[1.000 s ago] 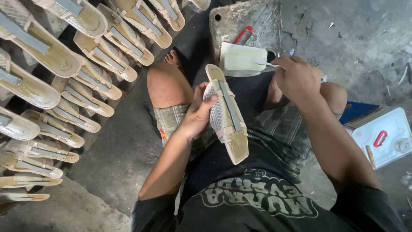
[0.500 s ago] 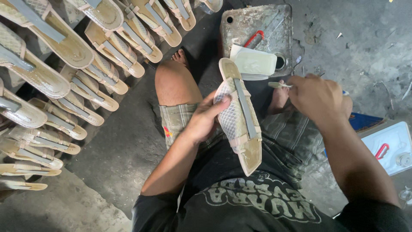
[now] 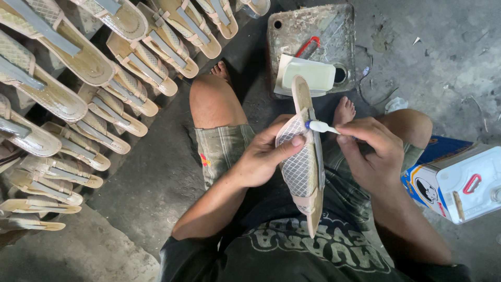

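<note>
My left hand (image 3: pixel 262 155) grips a beige sandal (image 3: pixel 303 166) with a woven mesh strap, held on edge over my lap with its toe pointing away. My right hand (image 3: pixel 371 151) holds a small white brush (image 3: pixel 321 126) whose tip touches the sandal's edge near the strap. A white plastic tub (image 3: pixel 308 75) rests on a flat grey metal can (image 3: pixel 292 31) on the floor just beyond the sandal's toe. My bare knees and feet frame the can.
Rows of several matching sandals (image 3: pixel 78 94) lean on racks along the left and top. A white and blue rectangular tin (image 3: pixel 459 180) with a red handle stands at the right. The floor (image 3: pixel 449 57) is rough grey concrete.
My right hand has come from the tub to the sandal, bringing the brush tip onto its edge. The sandal has shifted slightly right in my left hand.
</note>
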